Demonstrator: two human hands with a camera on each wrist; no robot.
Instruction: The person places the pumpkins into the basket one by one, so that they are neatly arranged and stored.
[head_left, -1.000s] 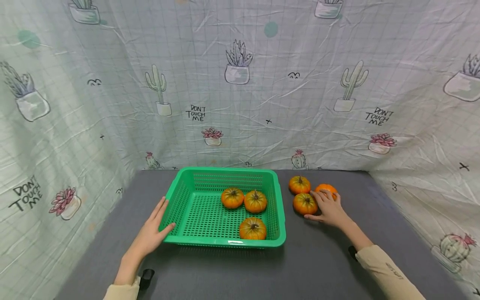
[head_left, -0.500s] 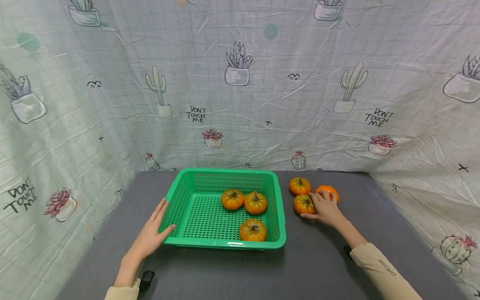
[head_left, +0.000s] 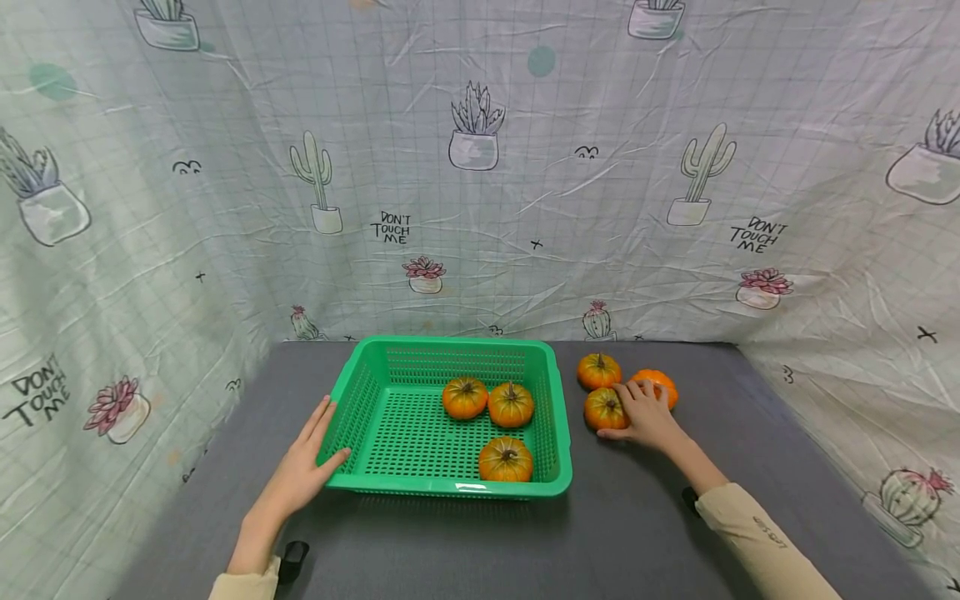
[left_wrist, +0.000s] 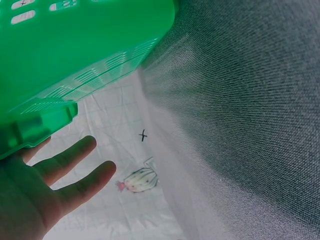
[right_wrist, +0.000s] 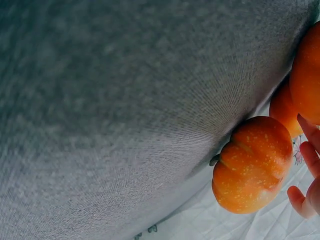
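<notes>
My left hand (head_left: 296,471) rests along the left side of a green plastic basket (head_left: 450,483), fingers straight and thumb spread over the near corner. Its fingers also show beside the basket rim (left_wrist: 45,130) in the left wrist view. To the right of the basket, my right hand (head_left: 651,418) holds a small orange pumpkin (head_left: 602,408) between thumb and fingers, covering its right side. Behind that one sits a second pumpkin (head_left: 597,371). A brighter orange pumpkin (head_left: 658,382) lies just beyond the hand's knuckles and looms ribbed and speckled (right_wrist: 252,165) in the right wrist view.
Inside the basket are three more pumpkins: one in the middle (head_left: 465,397), one beside it (head_left: 511,405), and one near the front wall (head_left: 506,460). A grey cloth (head_left: 480,550) covers the table. A curtain (head_left: 480,208) printed with cacti hangs behind and at both sides.
My right hand has moved a little left, its thumb and fingers coming round the front pumpkin, which has shifted slightly left too. My left hand and the basket have stayed where they were.
</notes>
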